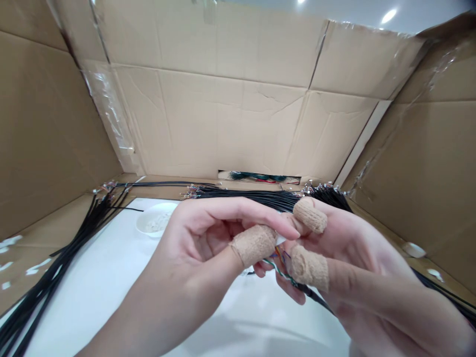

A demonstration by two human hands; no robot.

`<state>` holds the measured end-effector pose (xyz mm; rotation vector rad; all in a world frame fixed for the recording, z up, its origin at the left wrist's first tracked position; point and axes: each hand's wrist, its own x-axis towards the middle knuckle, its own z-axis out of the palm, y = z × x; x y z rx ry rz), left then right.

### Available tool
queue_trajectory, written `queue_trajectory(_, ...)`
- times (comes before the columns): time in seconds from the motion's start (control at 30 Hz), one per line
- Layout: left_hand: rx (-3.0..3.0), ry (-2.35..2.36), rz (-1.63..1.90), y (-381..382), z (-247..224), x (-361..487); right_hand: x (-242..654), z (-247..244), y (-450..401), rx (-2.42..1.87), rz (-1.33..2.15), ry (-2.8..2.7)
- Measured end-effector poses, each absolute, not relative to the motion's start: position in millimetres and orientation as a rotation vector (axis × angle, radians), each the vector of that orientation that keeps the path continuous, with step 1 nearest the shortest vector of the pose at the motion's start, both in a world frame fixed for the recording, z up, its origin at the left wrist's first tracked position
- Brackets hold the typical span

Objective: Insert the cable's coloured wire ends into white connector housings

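Both hands meet just right of centre, over a white work surface (pixel 230 322). My left hand (pixel 223 238), its thumb wrapped in tan tape, pinches a small white connector (pixel 280 239) between thumb and fingers. My right hand (pixel 334 258), with tape on thumb and index finger, closes on the thin coloured wires (pixel 278 265) beside the connector. These wires, green, white, orange and purple among them, run into a black cable (pixel 316 297) that passes down under my right hand. The fingertips partly hide the connector.
A white bowl (pixel 154 220) of small white pieces stands left of my left hand. Black cable bundles lie at the left (pixel 70 248), along the back (pixel 245 197) and at the back right (pixel 329 196). Cardboard walls (pixel 223 119) surround the surface. White scraps (pixel 37 267) lie far left.
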<state>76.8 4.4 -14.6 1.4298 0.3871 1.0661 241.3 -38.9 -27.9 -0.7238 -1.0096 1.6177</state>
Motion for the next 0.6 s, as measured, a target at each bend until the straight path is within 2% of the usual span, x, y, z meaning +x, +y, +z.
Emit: queue_trajectory(0.6, 1.449, 0.391, 1.119, -0.5, -17.7, 77.4, 246.6, -22.4, -35.5, -0.813, 1.507, -1.150)
